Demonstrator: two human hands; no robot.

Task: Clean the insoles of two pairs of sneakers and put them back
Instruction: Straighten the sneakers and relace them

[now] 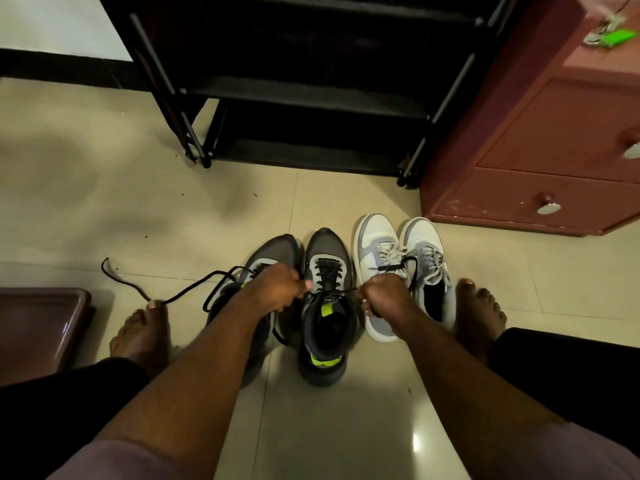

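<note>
now both fists curl tight at frame centre: left hand point(277, 289) and right hand point(382, 295) each pinching a black lace point(349, 291) of the dark grey sneaker point(327, 306).

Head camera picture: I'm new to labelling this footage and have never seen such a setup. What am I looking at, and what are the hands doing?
There is no machine here. A person wears one wide-angle camera on the head, looking forward and down, so you see their own forearms, knees and bare feet.

On the tiled floor stand two pairs of sneakers: a dark grey pair in the middle and a white and grey pair to its right. Behind them are a black shoe rack and a reddish drawer cabinet.

The left hand and right hand are both closed on the black lace of the dark pair's right-hand shoe, stretched between them. The other dark shoe's lace trails loose across the floor. No insole is visible yet.
</note>
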